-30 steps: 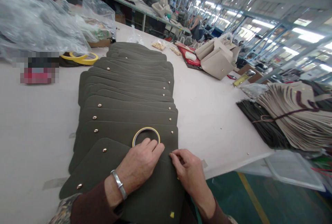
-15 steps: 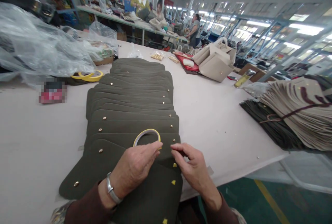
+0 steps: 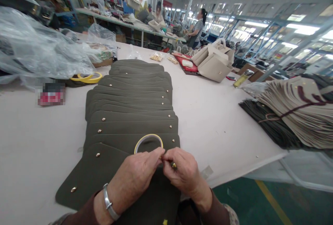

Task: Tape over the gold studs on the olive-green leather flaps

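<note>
A long overlapping row of dark olive leather flaps [image 3: 135, 107] with small brass studs runs away from me on the white table [image 3: 218, 114]. A thin yellow-edged tape roll [image 3: 148, 143] rests on the flaps near me. My left hand [image 3: 135, 176] pinches the near edge of that roll, fingers closed. My right hand [image 3: 182, 173] is closed too, its fingertips meeting the left hand's at the roll, with a small yellow bit of tape showing at its fingers.
Crumpled clear plastic bags [image 3: 39, 51] lie at the back left, with more yellow tape rolls [image 3: 87, 77]. Beige handbags [image 3: 215, 61] and a red tray [image 3: 188, 65] stand farther back. Stacked beige and dark pieces [image 3: 293, 114] lie right. People work at a far bench [image 3: 125, 22].
My right hand moved left from the flap's edge to meet my left hand at the tape roll. The view tilted up slightly.
</note>
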`<state>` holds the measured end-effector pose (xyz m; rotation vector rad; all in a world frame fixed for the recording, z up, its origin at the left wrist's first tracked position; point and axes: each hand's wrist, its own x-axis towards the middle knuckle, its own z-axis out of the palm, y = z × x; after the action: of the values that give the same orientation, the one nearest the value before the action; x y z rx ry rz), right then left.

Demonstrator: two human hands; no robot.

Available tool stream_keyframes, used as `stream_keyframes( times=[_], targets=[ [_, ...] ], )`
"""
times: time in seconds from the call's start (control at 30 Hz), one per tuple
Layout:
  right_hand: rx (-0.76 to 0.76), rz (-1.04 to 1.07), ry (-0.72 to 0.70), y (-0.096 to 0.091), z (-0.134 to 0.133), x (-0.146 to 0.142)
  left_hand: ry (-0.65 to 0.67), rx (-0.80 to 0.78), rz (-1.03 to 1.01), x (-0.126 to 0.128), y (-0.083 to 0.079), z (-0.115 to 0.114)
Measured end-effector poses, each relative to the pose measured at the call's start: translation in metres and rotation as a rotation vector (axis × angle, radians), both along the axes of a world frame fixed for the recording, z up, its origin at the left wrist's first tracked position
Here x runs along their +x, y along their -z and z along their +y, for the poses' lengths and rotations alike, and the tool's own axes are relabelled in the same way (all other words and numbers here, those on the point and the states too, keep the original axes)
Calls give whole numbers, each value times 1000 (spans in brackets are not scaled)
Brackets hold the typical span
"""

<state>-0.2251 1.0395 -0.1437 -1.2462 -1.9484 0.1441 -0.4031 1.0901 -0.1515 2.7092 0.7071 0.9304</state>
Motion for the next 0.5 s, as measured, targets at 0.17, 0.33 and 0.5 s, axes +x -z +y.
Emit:
stream_keyframes(
  times=[0.17, 0.33, 0.5],
  targets=[
    [-52, 121, 143, 5, -10, -8, 20, -38, -3, 4, 0, -3],
    [-535, 673, 331, 9, -7, -3, 12, -21, -67, 15, -4, -11],
    [-739, 922, 381, 22, 13, 32, -68, -16, 70, 25, 2, -7]
  ],
)
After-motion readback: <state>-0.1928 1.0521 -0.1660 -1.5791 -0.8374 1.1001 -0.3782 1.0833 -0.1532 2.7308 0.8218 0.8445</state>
